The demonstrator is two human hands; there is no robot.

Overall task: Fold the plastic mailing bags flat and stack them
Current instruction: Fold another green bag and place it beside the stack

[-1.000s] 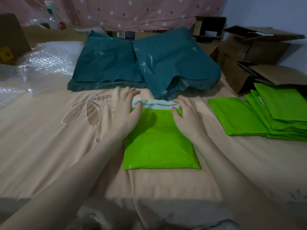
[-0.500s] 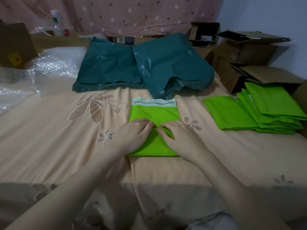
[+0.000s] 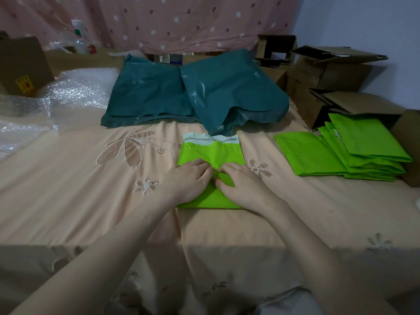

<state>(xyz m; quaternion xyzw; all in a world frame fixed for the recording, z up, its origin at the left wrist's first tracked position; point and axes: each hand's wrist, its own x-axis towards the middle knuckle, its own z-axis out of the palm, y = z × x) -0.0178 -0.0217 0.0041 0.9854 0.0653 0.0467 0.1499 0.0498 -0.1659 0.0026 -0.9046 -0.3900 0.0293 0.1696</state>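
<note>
A bright green mailing bag [image 3: 211,153] with a pale adhesive strip along its far edge lies on the peach bed sheet [image 3: 91,196] in front of me. My left hand [image 3: 188,180] and my right hand [image 3: 243,185] sit side by side on its middle, fingertips meeting. The fingers pinch the plastic there, and the far half is buckled and wavy. The bag's near edge shows below my wrists. A stack of folded green bags [image 3: 368,151] lies at the right, with a single folded green bag [image 3: 304,155] beside it.
Two large teal mailing bags [image 3: 193,96] lie just beyond the green one. Bubble wrap [image 3: 75,87] fills the left side. Cardboard boxes [image 3: 336,71] crowd the back right, and another box [image 3: 22,62] stands at the far left. A dotted pink curtain hangs behind.
My hands slid from the bag's far edge down to its middle and drew together. The far half, flat before, has now wrinkled up.
</note>
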